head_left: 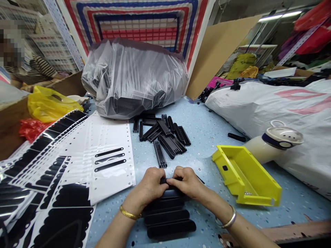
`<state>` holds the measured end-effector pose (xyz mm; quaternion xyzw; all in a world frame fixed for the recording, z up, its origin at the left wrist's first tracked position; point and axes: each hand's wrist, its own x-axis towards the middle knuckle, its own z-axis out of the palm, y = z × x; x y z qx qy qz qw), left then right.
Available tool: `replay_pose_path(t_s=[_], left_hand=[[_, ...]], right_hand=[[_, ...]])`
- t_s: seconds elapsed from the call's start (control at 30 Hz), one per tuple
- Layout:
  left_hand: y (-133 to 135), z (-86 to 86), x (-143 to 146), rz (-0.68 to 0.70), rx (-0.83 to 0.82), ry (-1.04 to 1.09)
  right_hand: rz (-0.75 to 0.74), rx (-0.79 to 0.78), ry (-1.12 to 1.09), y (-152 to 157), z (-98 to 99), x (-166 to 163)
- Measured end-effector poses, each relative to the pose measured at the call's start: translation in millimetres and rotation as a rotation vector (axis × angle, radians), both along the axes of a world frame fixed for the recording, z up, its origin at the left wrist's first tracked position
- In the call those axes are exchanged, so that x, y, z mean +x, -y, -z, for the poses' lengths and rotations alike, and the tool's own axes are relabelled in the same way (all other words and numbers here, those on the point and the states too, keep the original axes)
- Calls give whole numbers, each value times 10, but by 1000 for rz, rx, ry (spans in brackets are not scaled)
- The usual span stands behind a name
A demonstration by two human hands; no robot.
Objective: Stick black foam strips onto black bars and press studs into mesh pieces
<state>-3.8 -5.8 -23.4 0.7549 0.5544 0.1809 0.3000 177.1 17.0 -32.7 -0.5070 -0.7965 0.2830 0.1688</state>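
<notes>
My left hand (152,183) and my right hand (188,182) meet at the middle of the table front, thumbs close together. Both are closed on a long black plastic piece (172,193) with rounded ends; the fingers cover much of it. Just below it, several similar black pieces (170,228) lie in a row, smooth side up. Beyond my hands is a loose pile of black ribbed plastic pieces (165,132). To the left, a white backing sheet (113,137) carries 3 black strips (110,160) with small holes at their ends.
More sheets of black strips (64,220) cover the left side. A yellow bin (232,184) with small metal bits stands right, beside a cream bottle (258,148) and a white sack (258,103). A grey plastic bag (139,75) sits behind. Another person (36,69) is far left.
</notes>
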Motion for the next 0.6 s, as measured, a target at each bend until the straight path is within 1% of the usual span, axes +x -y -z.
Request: replay_pose_path(t_s=[0.2,0.33,0.4,0.47,0.53,0.6], left_hand=[[-18,47,17,3,11,12],[-15,-41,-10,22,16,34],[10,-107,-94,33,35,51],[52,-149,-225,3,76,57],[101,-150,-365,-68,120,35],[148,-115,-468,-120,136,1]], right_hand=[[36,92,43,9,66,-38],[46,112,44,-43,15,-32],[33,115,34,-58,-40,-31],[10,112,25,-55,-86,-49],[-18,94,17,-39,-104,-90],[-37,71,8,-23,-89,-143]])
